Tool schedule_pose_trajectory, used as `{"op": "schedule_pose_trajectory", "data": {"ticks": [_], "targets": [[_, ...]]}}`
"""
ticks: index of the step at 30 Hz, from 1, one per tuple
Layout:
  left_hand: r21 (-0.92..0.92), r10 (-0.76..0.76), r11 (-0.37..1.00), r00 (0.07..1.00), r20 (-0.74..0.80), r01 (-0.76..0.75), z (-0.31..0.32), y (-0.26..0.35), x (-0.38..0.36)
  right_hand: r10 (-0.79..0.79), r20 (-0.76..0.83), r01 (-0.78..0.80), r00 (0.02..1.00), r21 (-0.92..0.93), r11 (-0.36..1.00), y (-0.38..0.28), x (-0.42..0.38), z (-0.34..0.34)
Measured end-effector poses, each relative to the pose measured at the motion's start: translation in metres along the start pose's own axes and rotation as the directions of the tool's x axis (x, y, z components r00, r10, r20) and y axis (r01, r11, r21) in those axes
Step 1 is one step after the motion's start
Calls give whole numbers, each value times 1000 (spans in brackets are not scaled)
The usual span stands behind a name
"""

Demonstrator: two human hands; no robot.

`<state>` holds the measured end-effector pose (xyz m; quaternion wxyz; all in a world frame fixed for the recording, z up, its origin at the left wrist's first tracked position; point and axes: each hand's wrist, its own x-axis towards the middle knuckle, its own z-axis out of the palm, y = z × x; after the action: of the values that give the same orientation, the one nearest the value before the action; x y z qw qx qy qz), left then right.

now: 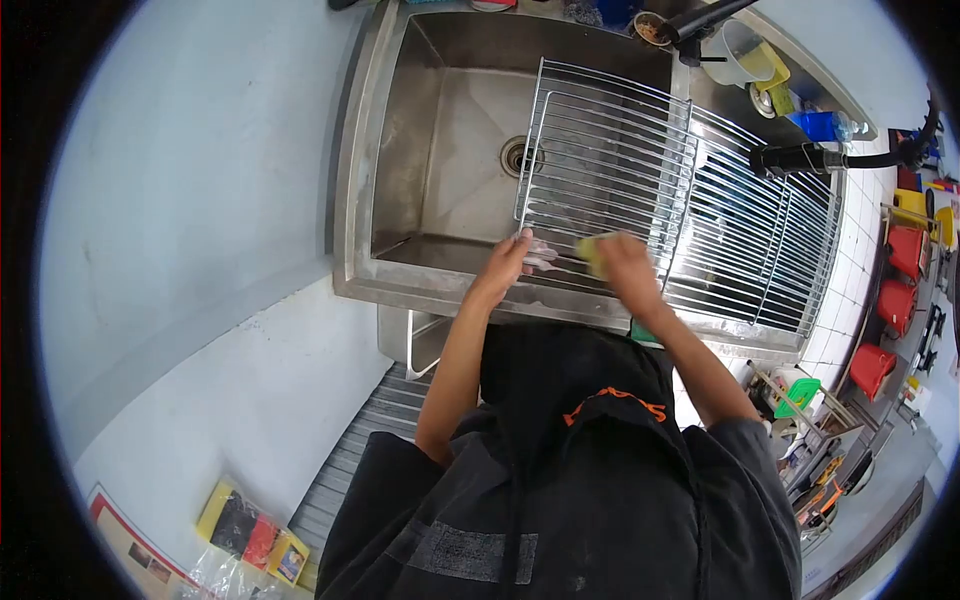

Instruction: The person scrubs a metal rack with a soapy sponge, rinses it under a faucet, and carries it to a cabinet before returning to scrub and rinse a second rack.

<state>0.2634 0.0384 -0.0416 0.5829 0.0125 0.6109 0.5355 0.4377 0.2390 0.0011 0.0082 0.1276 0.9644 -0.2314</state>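
A long metal wire rack (610, 150) lies across the right part of the sink basin (470, 110) and over the drainboard on the right. At the rack's near left corner, my left hand (503, 268) is closed on its edge. A pale, whitish patch, perhaps suds, shows beside those fingers; I cannot make out what it is. My right hand (630, 272) is a little blurred and presses a yellow-green sponge (594, 256) against the near bars of the rack. Part of the sponge is hidden under the fingers.
The round drain (518, 156) sits in the basin floor. Black faucets (800, 160) reach in from the right and the back. A clear plastic container (735, 55) and a blue item (820, 125) stand on the back ledge. Red chairs (885, 305) are at far right.
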Motion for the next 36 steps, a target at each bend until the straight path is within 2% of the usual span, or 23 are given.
{"op": "schedule_pose_trajectory", "data": {"ticks": [1, 2, 3, 4, 5, 6, 7, 8, 9, 10, 11, 13, 16, 17, 19, 21, 22, 24, 27, 30, 32, 34, 36], "targets": [[0, 18, 1000, 999, -42, -19, 3, 0, 1, 87, -71, -89, 994, -32, 995, 30, -13, -14], [2, 35, 999, 996, -80, -35, 8, -1, 2, 242, -37, -244, 970, -61, 968, 51, -24, -33], [4, 53, 999, 992, -117, -53, 14, -2, 3, 304, -63, -306, 951, -22, 952, 67, -36, -50], [9, 71, 997, 985, -154, -71, 20, 2, 3, 275, -187, -301, 943, -128, 945, 73, -41, -56], [86, 95, 993, 977, -193, -79, 23, 7, 2, 273, -228, -307, 934, -127, 943, 75, -42, -51], [109, 68, 993, 985, -161, -51, 22, 8, 0, 279, -271, -321, 921, -125, 939, 71, -40, -45], [141, 43, 990, 992, -123, -25, 17, 10, -1, 230, -282, -268, 931, -106, 958, 64, -30, -28], [180, 21, 984, 997, -75, -7, 14, 16, 1, 64, -211, -55, 975, 49, 997, 71, -19, 5], [161, -28, 986, 998, -58, 37, 12, 18, 2, -1, -262, 6, 965, 20, 1000, 37, 4, 18], [117, -17, 993, 999, -46, 22, 12, 19, 0, -21, -149, 19, 989, -14, 1000, 8, 28, 23], [69, -1, 998, 999, -43, 4, 14, 21, -1, -137, -158, 118, 978, -124, 985, -12, 51, 32], [11, 29, 1000, 998, -50, -28, 14, 23, -4, -220, -253, 188, 942, -142, 972, -43, 94, 42], [-11, 21, 1000, 998, -61, -21, 10, 21, -3, -138, -136, 127, 981, -86, 988, -52, 119, 17], [-7, 15, 1000, 999, -33, -15, 7, 20, -1, -171, -308, 121, 936, -174, 977, -29, 119, 36], [-25, 22, 999, 1000, -18, -22, 7, 18, 0, -15, -296, -11, 955, -88, 996, 9, 95, 8], [-60, 54, 997, 998, -45, -56, 8, 20, 2, 24, -469, -114, 883, -163, 980, 65, 64, -9], [-62, 49, 997, 998, -28, -50, 9, 25, 1, 161, -450, -261, 878, -168, 951, 87, 48, -26], [-61, 40, 997, 999, 4, -40, 11, 37, -1, 368, -496, -472, 787, -100, 876, 119, 23, -45], [-78, 20, 997, 1000, 9, -19, 9, 32, 7, 393, -510, -501, 765, -88, 861, 126, 23, -34], [-93, 16, 995, 1000, -18, -18, 9, 25, 11, 329, -564, -413, 758, -24, 911, 86, 55, -25], [-98, 14, 995, 999, -33, -17, 8, 21, 11, 254, -531, -285, 808, 25, 958, 54, 87, -7], [-89, 2, 996, 998, -64, -7, 12, 24, 9, 132, -507, -191, 852, -65, 979, 16, 122, 7], [-68, -14, 998, 994, -110, 7, 17, 32, 4, 3, -489, -30, 872, -48, 998, -7, 157, 23]]}}
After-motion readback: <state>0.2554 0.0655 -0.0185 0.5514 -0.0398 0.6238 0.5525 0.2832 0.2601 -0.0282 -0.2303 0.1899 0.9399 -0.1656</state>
